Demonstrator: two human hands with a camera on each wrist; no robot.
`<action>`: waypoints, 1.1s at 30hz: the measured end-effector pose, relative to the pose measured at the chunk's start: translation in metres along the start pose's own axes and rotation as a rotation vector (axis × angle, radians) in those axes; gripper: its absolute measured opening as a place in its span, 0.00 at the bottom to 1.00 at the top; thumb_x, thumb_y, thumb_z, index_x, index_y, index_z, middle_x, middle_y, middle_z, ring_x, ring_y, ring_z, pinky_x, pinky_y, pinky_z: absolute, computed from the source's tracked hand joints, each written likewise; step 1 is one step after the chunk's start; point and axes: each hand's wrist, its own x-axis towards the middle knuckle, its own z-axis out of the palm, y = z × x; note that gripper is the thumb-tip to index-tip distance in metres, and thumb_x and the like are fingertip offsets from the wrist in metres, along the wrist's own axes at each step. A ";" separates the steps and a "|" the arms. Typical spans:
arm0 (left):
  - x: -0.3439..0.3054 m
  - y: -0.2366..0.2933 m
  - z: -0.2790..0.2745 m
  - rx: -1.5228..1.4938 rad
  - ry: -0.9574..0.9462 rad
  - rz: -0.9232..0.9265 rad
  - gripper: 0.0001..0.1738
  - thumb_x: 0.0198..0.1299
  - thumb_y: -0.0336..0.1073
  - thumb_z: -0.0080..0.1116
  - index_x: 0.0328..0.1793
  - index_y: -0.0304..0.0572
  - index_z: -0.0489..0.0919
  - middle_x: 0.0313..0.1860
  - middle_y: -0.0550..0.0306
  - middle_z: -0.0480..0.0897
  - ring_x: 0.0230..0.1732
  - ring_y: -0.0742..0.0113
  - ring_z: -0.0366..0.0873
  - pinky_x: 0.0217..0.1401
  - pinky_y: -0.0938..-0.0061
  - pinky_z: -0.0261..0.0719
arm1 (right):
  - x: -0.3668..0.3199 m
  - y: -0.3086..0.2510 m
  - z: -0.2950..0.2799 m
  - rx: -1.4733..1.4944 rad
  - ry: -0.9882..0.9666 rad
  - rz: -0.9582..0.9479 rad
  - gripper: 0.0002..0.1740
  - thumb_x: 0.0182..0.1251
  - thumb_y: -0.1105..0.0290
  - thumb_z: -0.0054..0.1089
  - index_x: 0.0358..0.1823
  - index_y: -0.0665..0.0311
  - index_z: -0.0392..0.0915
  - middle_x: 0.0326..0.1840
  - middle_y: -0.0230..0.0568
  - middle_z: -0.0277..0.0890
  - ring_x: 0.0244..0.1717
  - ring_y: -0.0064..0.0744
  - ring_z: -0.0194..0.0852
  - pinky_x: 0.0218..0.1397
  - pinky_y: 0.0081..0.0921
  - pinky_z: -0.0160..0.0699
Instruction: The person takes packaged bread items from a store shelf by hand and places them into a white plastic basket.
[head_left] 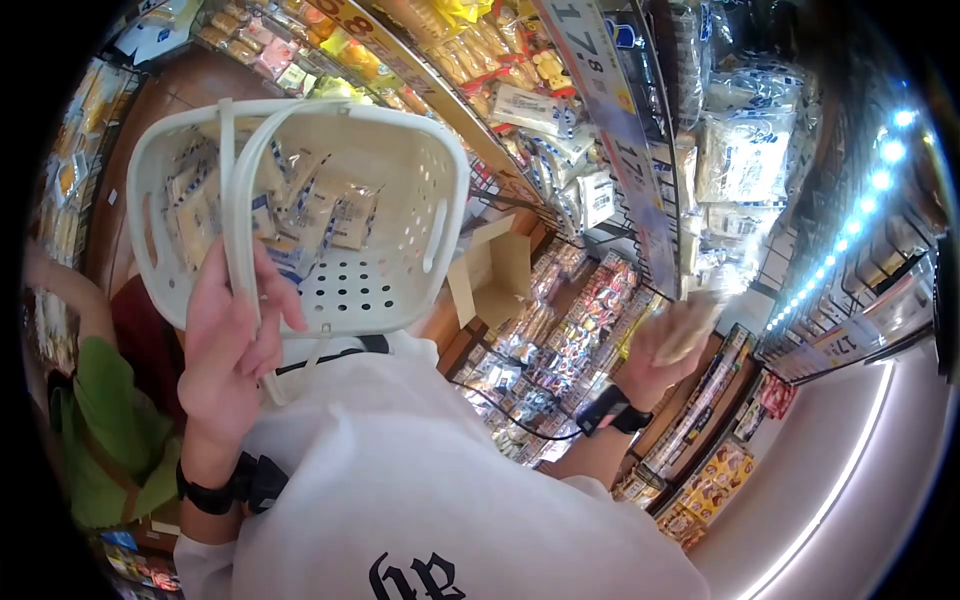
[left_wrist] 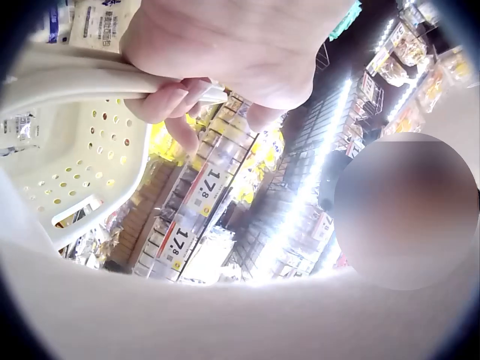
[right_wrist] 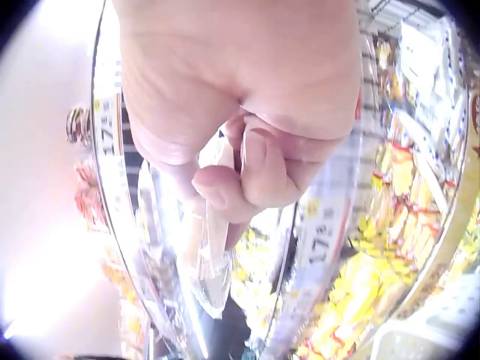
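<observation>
My left hand (head_left: 222, 345) grips the pale handles (head_left: 240, 200) of a white plastic shopping basket (head_left: 440, 190). Its fingers curl round them, as the left wrist view also shows. Several clear-wrapped packets (head_left: 355, 215) with blue and white markings lie in the basket, mostly toward its left side. Out to the right, my right hand (head_left: 648, 360) pinches a clear-wrapped, pale packet (right_wrist: 214, 281) between thumb and fingers. The packet's upper part is blurred in the head view. Just beyond this hand, similar wrapped packets (head_left: 745, 155) are stacked on a wire shelf.
Price strips (head_left: 615, 115) edge the shelves ahead. An open cardboard box (head_left: 495, 275) stands low, right of the basket, near rows of small packaged goods (head_left: 575, 330). Another person in a green top (head_left: 115, 430) is close on the left. A bright light strip (head_left: 870, 200) lines the right-hand shelf.
</observation>
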 end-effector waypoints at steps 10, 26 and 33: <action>0.013 0.000 0.001 -0.184 0.138 -0.069 0.23 0.61 0.44 0.52 0.56 0.37 0.63 0.32 0.53 0.72 0.16 0.84 0.53 0.18 0.89 0.52 | 0.095 -0.074 -0.118 0.511 0.117 -0.098 0.17 0.78 0.71 0.43 0.61 0.74 0.66 0.47 0.46 0.72 0.23 0.17 0.63 0.18 0.11 0.67; 0.010 -0.001 0.006 -0.168 0.187 0.002 0.21 0.66 0.44 0.44 0.61 0.41 0.65 0.36 0.59 0.70 0.16 0.83 0.52 0.20 0.88 0.53 | 0.268 -0.130 -0.238 0.638 0.308 0.017 0.09 0.73 0.76 0.47 0.43 0.76 0.75 0.31 0.42 0.75 0.28 0.28 0.75 0.31 0.19 0.85; 0.016 -0.006 0.019 -0.169 0.220 0.005 0.20 0.67 0.43 0.42 0.61 0.41 0.65 0.36 0.59 0.71 0.16 0.83 0.52 0.20 0.88 0.52 | 0.280 -0.148 -0.238 0.261 0.295 0.084 0.10 0.74 0.74 0.42 0.46 0.70 0.73 0.30 0.39 0.71 0.24 0.25 0.67 0.24 0.16 0.71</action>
